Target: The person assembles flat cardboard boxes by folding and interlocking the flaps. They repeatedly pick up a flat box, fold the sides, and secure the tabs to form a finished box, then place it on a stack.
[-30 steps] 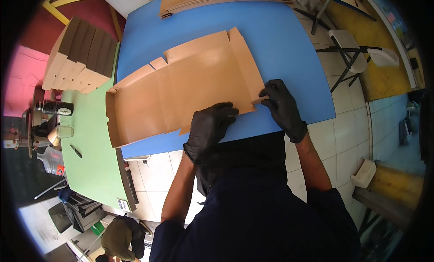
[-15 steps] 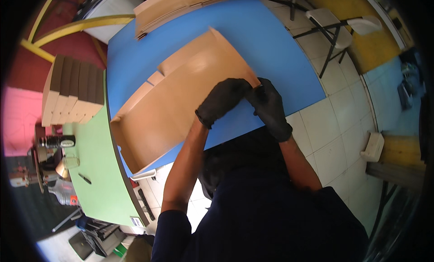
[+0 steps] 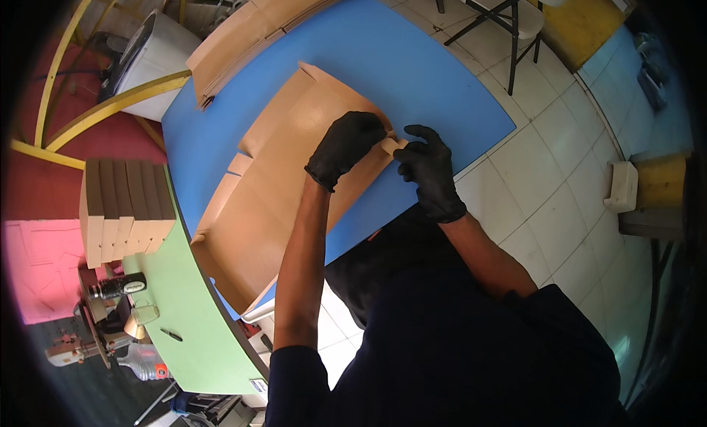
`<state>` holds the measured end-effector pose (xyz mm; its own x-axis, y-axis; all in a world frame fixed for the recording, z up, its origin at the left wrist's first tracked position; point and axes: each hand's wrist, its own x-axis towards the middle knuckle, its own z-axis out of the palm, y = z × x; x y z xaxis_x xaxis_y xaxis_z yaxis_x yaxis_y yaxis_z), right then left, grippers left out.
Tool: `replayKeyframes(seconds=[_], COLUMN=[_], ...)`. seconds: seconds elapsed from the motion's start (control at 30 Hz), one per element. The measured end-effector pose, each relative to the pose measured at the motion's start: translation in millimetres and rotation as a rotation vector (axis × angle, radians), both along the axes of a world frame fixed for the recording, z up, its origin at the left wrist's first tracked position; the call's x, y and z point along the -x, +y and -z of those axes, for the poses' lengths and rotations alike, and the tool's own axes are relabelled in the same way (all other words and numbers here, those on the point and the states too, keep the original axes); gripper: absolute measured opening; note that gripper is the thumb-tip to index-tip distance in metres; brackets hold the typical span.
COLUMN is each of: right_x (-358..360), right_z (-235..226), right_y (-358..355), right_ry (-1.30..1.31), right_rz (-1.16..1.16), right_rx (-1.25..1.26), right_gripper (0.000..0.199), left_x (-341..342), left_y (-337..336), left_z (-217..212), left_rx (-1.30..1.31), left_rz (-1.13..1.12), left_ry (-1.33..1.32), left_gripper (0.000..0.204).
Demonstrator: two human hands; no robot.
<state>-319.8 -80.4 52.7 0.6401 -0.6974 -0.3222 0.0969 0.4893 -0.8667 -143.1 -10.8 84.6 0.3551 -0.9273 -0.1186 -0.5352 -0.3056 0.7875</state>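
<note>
A flat brown cardboard box blank [image 3: 280, 184] lies across the blue table [image 3: 398, 66]. Both my hands wear black gloves. My left hand [image 3: 345, 149] presses on the blank's right end and pinches a small flap [image 3: 392, 143] at its edge. My right hand [image 3: 427, 169] meets it from the right, its fingers closed on the same flap. The blank's near left end has raised side walls and hangs over the table's front edge.
A stack of flat cardboard blanks [image 3: 258, 37] lies at the table's far edge. A row of folded boxes [image 3: 121, 210] stands on the green table [image 3: 191, 316] to the left, with a bottle [image 3: 118, 287] and tools beside it. Folding chairs [image 3: 508, 15] stand at the back right on the tiled floor.
My left hand has moved right along the blank to join my right hand at the flap. The view has shifted, and the blank now lies more diagonally.
</note>
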Motion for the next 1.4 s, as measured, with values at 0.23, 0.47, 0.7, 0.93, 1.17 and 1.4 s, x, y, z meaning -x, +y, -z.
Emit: replayKeyframes(seconds=[0.23,0.47,0.7,0.93,1.17,1.4], right_x=[-6.1,-6.0,-5.7,-11.8,-7.6,-12.6], right_z=[2.9,5.5,7.6,3.3,3.6,-6.4], right_y=[-2.6,-3.8,-4.1,-8.3,-16.1,-21.2], right_ry=[0.007,0.010,-0.049,0.061,0.052,0.060], right_rz=[-0.015,-0.026,-0.023,-0.064,-0.112,-0.140], right_rx=[-0.030,0.013,0.019,0.064,0.100,0.155], right_gripper=[0.048,0.046,0.045,0.050,0.058,0.059], left_x=[2.0,0.8,2.6,9.8,-2.1,8.3], left_y=[0.8,4.3,4.2,8.9,8.1,4.4], left_z=[17.3,19.0,12.4,11.0,12.4,21.9], left_rx=[0.114,0.116,0.063,0.082,-0.014,-0.007], left_rz=[0.054,-0.026,-0.052,-0.090,-0.051,-0.150], left_ry=[-0.265,-0.093,0.091,0.423,0.425,0.426], left_gripper=[0.019,0.021,0.022,0.023,0.031,0.021])
